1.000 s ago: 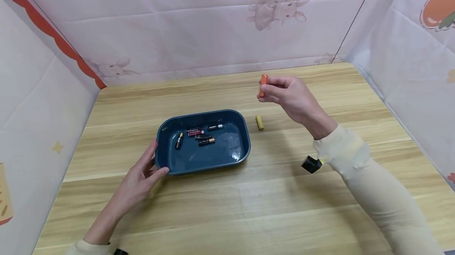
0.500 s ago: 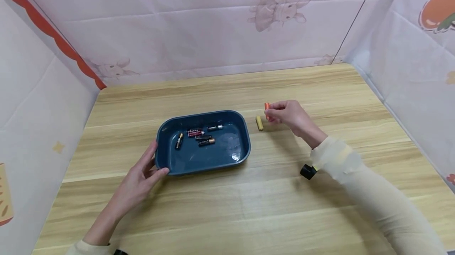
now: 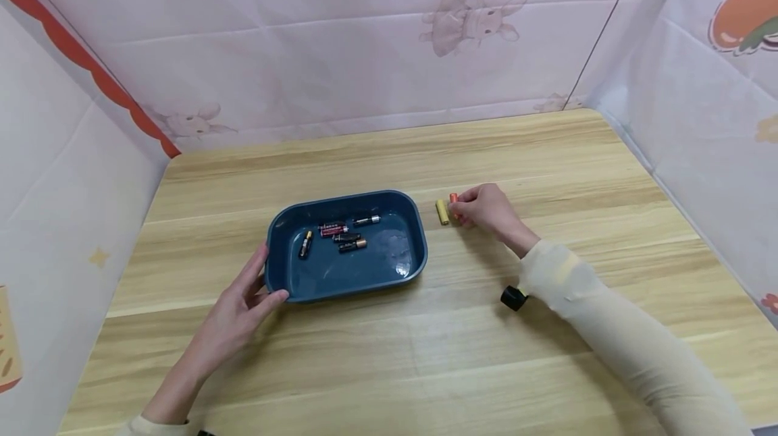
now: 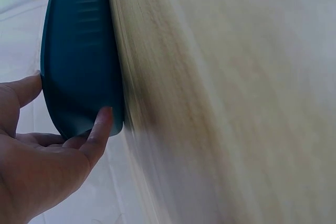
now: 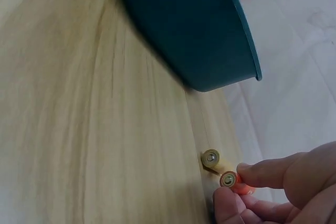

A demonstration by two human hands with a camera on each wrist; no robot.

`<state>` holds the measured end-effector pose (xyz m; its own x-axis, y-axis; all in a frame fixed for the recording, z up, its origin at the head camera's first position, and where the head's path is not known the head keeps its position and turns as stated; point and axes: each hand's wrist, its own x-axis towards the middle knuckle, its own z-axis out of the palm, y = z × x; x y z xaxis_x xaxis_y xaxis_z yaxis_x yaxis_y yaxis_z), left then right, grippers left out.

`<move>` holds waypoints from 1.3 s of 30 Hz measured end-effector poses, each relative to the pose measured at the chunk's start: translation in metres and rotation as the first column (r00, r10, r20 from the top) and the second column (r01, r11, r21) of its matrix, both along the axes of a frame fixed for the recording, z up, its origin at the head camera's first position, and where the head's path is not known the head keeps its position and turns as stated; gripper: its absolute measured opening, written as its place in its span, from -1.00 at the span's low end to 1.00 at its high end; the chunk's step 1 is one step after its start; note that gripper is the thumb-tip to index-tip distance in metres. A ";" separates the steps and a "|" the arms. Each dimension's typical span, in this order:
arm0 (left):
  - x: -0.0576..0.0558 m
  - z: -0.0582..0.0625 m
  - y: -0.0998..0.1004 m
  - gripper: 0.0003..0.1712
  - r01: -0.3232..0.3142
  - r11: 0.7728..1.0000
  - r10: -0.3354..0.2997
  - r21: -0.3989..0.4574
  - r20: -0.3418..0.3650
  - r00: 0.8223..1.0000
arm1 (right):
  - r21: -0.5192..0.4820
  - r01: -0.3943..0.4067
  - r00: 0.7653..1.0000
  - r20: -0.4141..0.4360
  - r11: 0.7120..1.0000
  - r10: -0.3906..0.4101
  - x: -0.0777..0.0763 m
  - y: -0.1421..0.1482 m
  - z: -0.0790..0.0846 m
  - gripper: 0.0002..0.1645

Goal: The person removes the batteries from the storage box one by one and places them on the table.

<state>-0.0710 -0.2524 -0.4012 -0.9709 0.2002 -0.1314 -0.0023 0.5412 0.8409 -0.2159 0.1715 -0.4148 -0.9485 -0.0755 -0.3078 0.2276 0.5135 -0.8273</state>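
Note:
My right hand pinches an orange battery between thumb and fingers, low by the table, just right of a yellow battery that lies on the wood. In the right wrist view the ends of the orange battery and the yellow battery show side by side. With thumb and fingers spread, my left hand holds the near left corner of a dark blue tray. Inside the tray lie several batteries, among them a red one and a black one with a copper end.
The wood-patterned table reaches back to a pink wall sheet printed with rabbits. White printed sheets stand along the left and right sides. A small black wrist device hangs at my right sleeve.
My right hand has come down toward the table with the orange battery, from above and behind to right beside the yellow one. The left hand and the tray stay put.

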 end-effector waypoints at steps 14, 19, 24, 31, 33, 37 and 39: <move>0.000 0.000 0.001 -0.03 -0.005 1.000 0.005 0.023 0.004 1.000 | 0.105 -0.033 0.998 -0.044 0.994 0.037 -0.001 -0.002 0.000 -0.78; 0.001 0.000 0.001 -0.03 -0.006 1.000 0.005 0.020 0.007 1.000 | 0.134 -0.032 0.998 -0.044 0.990 0.038 -0.001 -0.001 -0.001 -0.78; 0.001 0.001 0.001 -0.03 -0.006 1.000 0.006 0.016 0.004 1.000 | 0.155 -0.026 0.999 -0.037 0.988 0.032 -0.001 -0.002 -0.001 -0.77; 0.000 0.000 0.001 -0.03 -0.005 1.000 0.005 0.015 0.002 1.000 | 0.197 -0.032 0.998 -0.039 0.980 0.040 0.000 -0.002 -0.002 -0.77; 0.000 0.000 0.001 -0.03 0.000 1.000 0.000 0.018 0.001 1.000 | 0.201 -0.035 0.998 -0.035 0.979 0.043 0.001 -0.002 -0.002 -0.77; 0.000 0.000 0.000 -0.03 0.008 1.000 -0.008 0.028 0.004 1.000 | 0.205 -0.039 0.998 -0.030 0.978 0.046 0.001 -0.002 -0.001 -0.75; 0.000 0.000 0.000 -0.04 0.011 0.999 -0.011 0.030 0.004 1.000 | 0.204 -0.040 0.999 -0.028 0.978 0.047 0.002 -0.002 0.000 -0.75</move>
<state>-0.0705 -0.2528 -0.4011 -0.9680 0.2149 -0.1295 0.0000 0.5159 0.8566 -0.2144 0.1691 -0.4146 -0.9554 -0.0558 -0.2901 0.1762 0.6807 -0.7110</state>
